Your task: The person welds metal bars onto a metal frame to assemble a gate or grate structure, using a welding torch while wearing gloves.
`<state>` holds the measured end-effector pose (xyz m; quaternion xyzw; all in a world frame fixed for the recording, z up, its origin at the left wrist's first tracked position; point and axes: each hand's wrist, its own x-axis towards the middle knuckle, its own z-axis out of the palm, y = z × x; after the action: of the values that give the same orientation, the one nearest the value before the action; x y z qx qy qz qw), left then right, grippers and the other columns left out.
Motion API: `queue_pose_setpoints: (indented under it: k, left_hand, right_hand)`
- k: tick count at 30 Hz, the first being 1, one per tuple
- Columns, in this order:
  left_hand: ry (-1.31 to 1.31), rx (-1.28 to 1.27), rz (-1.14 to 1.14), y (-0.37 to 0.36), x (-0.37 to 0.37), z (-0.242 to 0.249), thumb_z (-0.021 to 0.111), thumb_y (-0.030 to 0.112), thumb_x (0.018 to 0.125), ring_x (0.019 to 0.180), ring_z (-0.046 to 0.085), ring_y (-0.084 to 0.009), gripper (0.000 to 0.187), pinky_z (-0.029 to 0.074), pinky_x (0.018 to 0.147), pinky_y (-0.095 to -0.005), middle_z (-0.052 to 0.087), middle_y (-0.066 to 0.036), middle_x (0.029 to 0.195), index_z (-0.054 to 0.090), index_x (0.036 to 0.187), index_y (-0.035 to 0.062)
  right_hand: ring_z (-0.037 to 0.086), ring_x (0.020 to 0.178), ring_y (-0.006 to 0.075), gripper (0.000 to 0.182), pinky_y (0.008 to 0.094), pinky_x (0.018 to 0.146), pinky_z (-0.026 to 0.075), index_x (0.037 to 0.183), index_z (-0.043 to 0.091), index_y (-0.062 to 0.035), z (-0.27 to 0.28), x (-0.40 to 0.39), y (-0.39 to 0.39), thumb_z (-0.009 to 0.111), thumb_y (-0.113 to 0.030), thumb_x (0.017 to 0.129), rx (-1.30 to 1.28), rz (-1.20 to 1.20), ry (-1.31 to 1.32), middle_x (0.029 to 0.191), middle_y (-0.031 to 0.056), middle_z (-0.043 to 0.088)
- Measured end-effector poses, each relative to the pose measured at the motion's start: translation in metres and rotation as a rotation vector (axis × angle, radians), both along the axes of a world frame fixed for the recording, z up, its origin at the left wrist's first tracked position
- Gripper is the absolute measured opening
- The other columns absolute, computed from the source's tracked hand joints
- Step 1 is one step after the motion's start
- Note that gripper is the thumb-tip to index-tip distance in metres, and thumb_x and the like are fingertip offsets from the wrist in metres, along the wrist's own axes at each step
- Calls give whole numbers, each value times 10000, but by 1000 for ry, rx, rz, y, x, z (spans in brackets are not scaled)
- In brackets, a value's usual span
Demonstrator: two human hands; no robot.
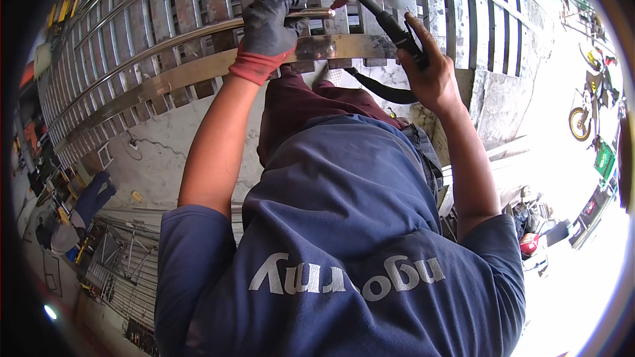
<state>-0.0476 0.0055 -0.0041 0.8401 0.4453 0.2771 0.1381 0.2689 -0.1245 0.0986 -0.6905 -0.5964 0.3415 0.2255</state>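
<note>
Welding torch point(391, 28) in the right hand point(433, 76), its long axis slanting from the palm forward and to the left, toward the gloved left hand point(268, 30). At the far end the head bends, and the nozzle point(341, 2) points left and slightly back toward the person, at the tip of a short metal tube point(314, 13). Nozzle and tube tip are very close; whether they touch cannot be told. The torch has a black handle, a dark angled head with a black piece running off to the right, and a dull pinkish-red nozzle. A blurred grey patch covers the view next to that piece.

The right hand is bare and partly closed round the handle, one finger stretched along it. The left hand, in a grey glove with a red cuff, is curled closed on the tube, which sticks out to its right and looks shiny and brownish.

Just nearer the body than both hands runs a curved flat metal bar point(192, 74), along the edge of a slatted metal frame point(215, 0). A black cable point(383, 90) curves below the right hand.
</note>
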Motion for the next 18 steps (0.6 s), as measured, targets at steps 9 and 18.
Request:
queue_pose_setpoints:
  k: [9, 18]
  left_hand:
    - [67, 56, 34, -2, -2, -5, 864, 190, 880, 1012, 686, -370, 221, 536, 898, -493, 746, -111, 1055, 828, 1084, 115]
    - [-9, 28, -40, 4, -4, -13, 923, 353, 803, 993, 686, -355, 351, 510, 900, -506, 747, -102, 1008, 839, 1059, 128]
  right_hand:
    - [804, 997, 471, 721, 533, 846, 618, 1701, 449, -311, -1, 0, -1, 753, -250, 1050, -9, 7, 1, 1047, 268, 811]
    - [798, 1034, 467, 701, 536, 892, 632, 1689, 464, -316, 4, -2, 0, 744, -259, 1048, -72, 8, -2, 1150, 257, 809]
